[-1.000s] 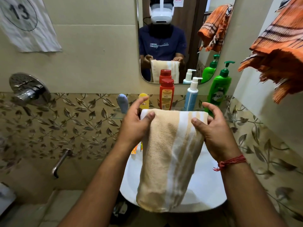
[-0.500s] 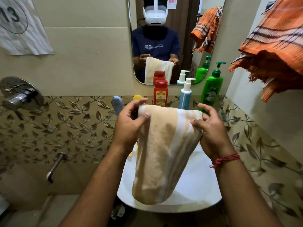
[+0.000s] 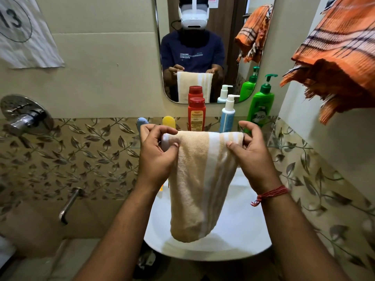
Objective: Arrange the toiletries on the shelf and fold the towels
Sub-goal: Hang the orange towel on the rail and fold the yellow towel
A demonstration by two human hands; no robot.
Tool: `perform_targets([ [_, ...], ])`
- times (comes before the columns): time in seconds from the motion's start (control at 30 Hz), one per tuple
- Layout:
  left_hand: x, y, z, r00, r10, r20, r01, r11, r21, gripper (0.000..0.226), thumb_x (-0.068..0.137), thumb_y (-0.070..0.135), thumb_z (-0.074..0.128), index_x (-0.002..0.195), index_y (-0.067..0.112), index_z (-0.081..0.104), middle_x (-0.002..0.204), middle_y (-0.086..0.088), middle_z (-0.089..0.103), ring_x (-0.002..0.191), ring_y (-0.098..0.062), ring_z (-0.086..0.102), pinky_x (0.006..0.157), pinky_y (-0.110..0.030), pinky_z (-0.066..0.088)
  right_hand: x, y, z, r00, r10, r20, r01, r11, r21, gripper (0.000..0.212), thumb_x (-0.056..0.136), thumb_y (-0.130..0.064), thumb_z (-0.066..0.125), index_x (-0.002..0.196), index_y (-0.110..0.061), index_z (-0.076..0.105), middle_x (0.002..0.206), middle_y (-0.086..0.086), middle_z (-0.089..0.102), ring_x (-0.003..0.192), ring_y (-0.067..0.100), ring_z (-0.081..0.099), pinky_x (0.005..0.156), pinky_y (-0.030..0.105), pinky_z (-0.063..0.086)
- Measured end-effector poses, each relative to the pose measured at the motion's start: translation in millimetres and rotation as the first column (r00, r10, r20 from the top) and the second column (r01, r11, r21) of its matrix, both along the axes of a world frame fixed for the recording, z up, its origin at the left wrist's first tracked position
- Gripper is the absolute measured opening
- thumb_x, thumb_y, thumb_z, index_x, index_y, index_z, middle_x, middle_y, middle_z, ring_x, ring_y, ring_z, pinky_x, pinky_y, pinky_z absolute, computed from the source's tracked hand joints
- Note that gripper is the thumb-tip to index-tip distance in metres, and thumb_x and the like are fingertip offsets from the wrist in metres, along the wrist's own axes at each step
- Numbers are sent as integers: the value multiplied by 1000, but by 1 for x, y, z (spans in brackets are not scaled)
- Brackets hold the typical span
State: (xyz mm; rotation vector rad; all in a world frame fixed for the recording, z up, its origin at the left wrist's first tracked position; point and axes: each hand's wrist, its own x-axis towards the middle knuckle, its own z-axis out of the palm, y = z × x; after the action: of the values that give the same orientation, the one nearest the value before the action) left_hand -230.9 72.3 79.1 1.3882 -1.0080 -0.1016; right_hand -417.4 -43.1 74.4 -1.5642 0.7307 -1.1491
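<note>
A beige towel with white stripes (image 3: 199, 183) hangs folded over the white sink (image 3: 239, 236), held by its top edge. My left hand (image 3: 156, 155) pinches the towel's left corner and my right hand (image 3: 253, 155) pinches its right corner. Behind the towel, on a glass shelf (image 3: 135, 143), stand a red bottle (image 3: 196, 115), a light blue pump bottle (image 3: 227, 116) and a green pump bottle (image 3: 260, 106). A yellow tube (image 3: 168, 122) and a blue-grey item (image 3: 142, 121) poke up at the shelf's left part. The shelf is mostly hidden by the towel.
An orange striped towel (image 3: 341, 63) hangs from the upper right, close to the green bottle. A mirror (image 3: 229, 49) is on the wall above the shelf. A chrome tap handle (image 3: 24, 116) and a spout (image 3: 69, 205) stick out of the left wall.
Both hands have shifted their grip along the towel's top edge and pulled it straighter. The hanging towel looks narrower and more even. The view has tilted slightly down.
</note>
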Motion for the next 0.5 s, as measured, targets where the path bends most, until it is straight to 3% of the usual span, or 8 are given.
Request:
perform_targets([
  [0.1, -2, 1, 1, 997, 59, 49, -57, 998, -28, 31, 83, -6, 68, 93, 23, 65, 115, -4, 43, 100, 6, 54, 93, -22, 54, 1, 0, -2, 1000, -9, -8, 8, 1000, -20, 57, 87, -9, 72, 133, -25, 43, 101, 3, 70, 95, 21, 69, 87, 51, 57],
  [0.2, -2, 2, 2, 995, 57, 78, -54, 998, -41, 26, 86, -5, 68, 95, 20, 66, 113, 2, 44, 105, 7, 52, 91, -11, 47, -1, 0, -4, 999, -28, -17, 26, 997, -75, 54, 85, -12, 75, 129, -26, 47, 100, 8, 68, 91, 22, 69, 85, 52, 58],
  [0.33, -1, 3, 3, 983, 45, 176, -47, 999, 7, 26, 87, -4, 67, 103, 16, 69, 113, 12, 48, 110, 3, 54, 94, -12, 47, -2, -1, -3, 993, -97, -68, 77, 967, -245, 43, 84, -23, 71, 121, -32, 52, 109, 5, 64, 93, 26, 65, 83, 54, 55],
  [0.5, -5, -2, 1, 931, 110, 347, -143, 987, 72, 41, 87, -5, 66, 123, 16, 68, 115, 3, 49, 107, 12, 50, 93, -6, 44, -5, -5, -1, 985, -119, -125, 66, 927, -370, 39, 87, -18, 69, 121, -31, 55, 110, 5, 63, 93, 26, 64, 81, 52, 55],
])
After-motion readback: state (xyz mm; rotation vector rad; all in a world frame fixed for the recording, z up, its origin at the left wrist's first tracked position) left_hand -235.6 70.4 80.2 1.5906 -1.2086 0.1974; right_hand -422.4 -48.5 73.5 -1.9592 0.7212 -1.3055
